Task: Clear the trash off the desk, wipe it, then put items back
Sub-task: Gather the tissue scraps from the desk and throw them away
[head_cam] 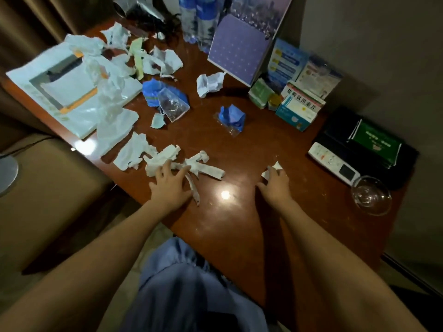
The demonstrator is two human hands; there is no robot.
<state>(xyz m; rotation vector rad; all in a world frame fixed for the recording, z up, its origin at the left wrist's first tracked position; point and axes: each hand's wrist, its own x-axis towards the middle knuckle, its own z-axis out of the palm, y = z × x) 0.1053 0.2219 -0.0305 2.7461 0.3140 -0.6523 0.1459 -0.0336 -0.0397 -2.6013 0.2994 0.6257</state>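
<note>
The brown desk (pixel 239 212) is littered with trash. My left hand (pixel 170 185) lies spread, fingers apart, on crumpled white tissues (pixel 167 159) near the front edge. My right hand (pixel 275 185) has its fingers closed on a small white tissue scrap (pixel 275 167). Further back lie a crumpled blue wrapper (pixel 231 116), a blue packet with clear plastic (pixel 167 99), a crumpled white paper (pixel 209 83) and more torn tissues and paper (pixel 153 61).
A white box with orange trim (pixel 64 85) sits at the left. Medicine boxes (pixel 297 109), a purple calendar stand (pixel 237 51), water bottles (pixel 196 22), a white remote (pixel 333 162), a black tray (pixel 366 140) and a glass bowl (pixel 370 195) line the back and right.
</note>
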